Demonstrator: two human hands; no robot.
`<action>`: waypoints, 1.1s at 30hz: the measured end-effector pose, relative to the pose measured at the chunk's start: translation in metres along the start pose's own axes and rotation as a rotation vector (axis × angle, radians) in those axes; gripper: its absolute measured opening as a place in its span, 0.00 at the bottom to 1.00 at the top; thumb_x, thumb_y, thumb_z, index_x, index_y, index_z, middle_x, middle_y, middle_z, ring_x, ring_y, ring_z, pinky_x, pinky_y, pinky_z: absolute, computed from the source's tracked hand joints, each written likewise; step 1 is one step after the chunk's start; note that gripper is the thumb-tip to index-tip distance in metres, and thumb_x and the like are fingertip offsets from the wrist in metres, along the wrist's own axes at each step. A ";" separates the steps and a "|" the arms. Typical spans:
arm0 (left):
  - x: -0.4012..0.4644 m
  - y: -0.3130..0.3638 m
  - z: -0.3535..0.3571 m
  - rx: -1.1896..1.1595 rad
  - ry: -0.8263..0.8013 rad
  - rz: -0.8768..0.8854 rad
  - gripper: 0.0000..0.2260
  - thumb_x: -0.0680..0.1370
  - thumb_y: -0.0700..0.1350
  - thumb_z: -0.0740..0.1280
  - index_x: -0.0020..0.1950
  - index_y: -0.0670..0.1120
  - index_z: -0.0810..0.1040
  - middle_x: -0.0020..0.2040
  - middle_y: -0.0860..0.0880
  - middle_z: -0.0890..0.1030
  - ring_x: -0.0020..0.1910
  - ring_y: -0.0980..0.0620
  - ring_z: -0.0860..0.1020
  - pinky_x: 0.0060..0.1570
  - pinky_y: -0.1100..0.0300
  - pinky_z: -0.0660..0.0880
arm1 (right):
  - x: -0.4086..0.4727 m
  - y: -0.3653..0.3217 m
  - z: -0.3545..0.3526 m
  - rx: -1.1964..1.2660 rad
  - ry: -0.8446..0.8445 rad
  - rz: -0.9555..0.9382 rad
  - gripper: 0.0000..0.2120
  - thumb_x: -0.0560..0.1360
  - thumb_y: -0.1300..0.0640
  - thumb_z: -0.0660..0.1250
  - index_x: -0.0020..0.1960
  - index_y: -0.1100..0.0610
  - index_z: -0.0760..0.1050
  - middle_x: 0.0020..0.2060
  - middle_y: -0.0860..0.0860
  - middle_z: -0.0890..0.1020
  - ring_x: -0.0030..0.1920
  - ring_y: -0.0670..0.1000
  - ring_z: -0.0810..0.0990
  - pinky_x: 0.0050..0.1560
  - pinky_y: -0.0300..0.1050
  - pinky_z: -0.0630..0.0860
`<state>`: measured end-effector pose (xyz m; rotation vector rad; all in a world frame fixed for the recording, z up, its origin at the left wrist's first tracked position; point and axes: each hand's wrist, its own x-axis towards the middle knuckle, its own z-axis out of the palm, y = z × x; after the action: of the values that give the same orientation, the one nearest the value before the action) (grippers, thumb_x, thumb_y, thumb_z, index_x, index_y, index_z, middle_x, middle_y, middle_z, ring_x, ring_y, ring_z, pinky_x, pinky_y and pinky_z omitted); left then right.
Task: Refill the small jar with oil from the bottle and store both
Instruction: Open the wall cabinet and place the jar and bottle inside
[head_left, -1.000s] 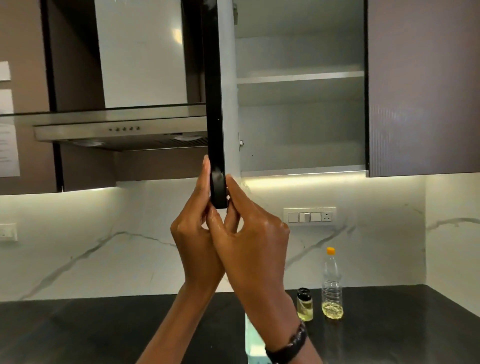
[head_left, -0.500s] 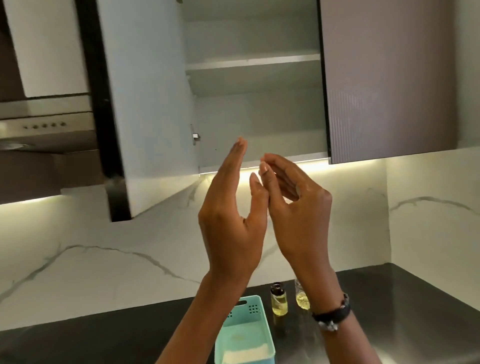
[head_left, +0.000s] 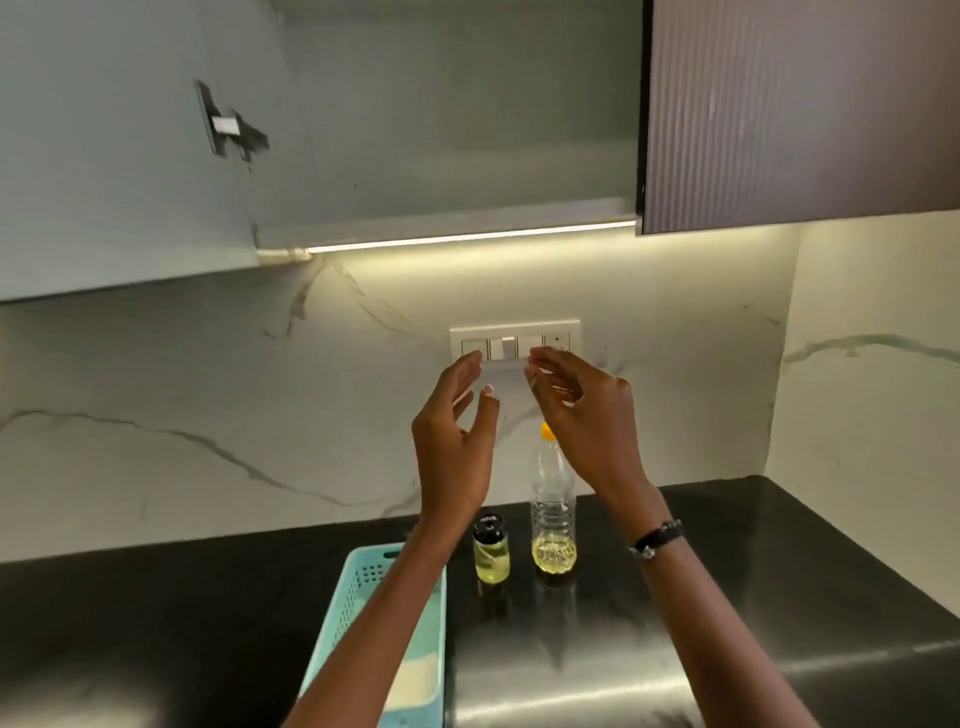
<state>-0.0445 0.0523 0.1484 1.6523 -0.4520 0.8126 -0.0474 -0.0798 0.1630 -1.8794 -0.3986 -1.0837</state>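
We hold both hands up in front of the wall, above the bench (head_left: 727, 597), with nothing in them: the left hand (head_left: 454, 441) has its fingers loosely spread, and the right hand (head_left: 587, 415) has its fingers relaxed and slightly curved. Below them the small jar (head_left: 491, 553) with its dark cap stands upright on the bench, just beside the bottle (head_left: 553, 514), which has an orange cap and a shallow pool of oil at its base. A pale blue basket (head_left: 363, 582) sits to the left of the jar. The cupboard (head_left: 441, 130) above stands open.

The step in hand looks like reaching down for the two containers. To do it well, we should take the bottle by its ribbed middle and steady the jar with the other hand, keeping both upright.

The right hand covers part of the bottle's neck. The cupboard's shelves are cut off at the top, and the jar's oil level is probably about half, though the picture is soft there.
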 end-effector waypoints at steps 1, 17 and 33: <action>0.000 -0.015 0.009 0.007 0.010 -0.019 0.17 0.79 0.41 0.64 0.67 0.48 0.72 0.63 0.53 0.77 0.62 0.56 0.75 0.61 0.64 0.72 | 0.000 0.023 0.002 -0.007 -0.038 0.032 0.13 0.77 0.56 0.67 0.61 0.57 0.78 0.53 0.49 0.83 0.48 0.39 0.80 0.50 0.23 0.72; -0.086 -0.278 0.080 0.163 -0.014 -0.873 0.38 0.72 0.36 0.72 0.76 0.43 0.55 0.76 0.44 0.60 0.75 0.48 0.59 0.71 0.57 0.57 | -0.101 0.288 0.070 0.054 -0.368 0.743 0.39 0.70 0.58 0.75 0.75 0.59 0.58 0.72 0.57 0.66 0.70 0.53 0.67 0.66 0.49 0.70; -0.097 -0.379 0.122 0.206 0.140 -0.902 0.37 0.59 0.49 0.82 0.63 0.48 0.70 0.57 0.50 0.80 0.55 0.52 0.78 0.55 0.58 0.75 | -0.119 0.351 0.138 0.106 -0.345 0.799 0.44 0.56 0.46 0.83 0.66 0.47 0.64 0.58 0.44 0.77 0.56 0.41 0.77 0.56 0.35 0.74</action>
<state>0.1793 0.0149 -0.1929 1.7287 0.4810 0.2858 0.1820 -0.1376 -0.1532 -1.8645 0.1176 -0.2034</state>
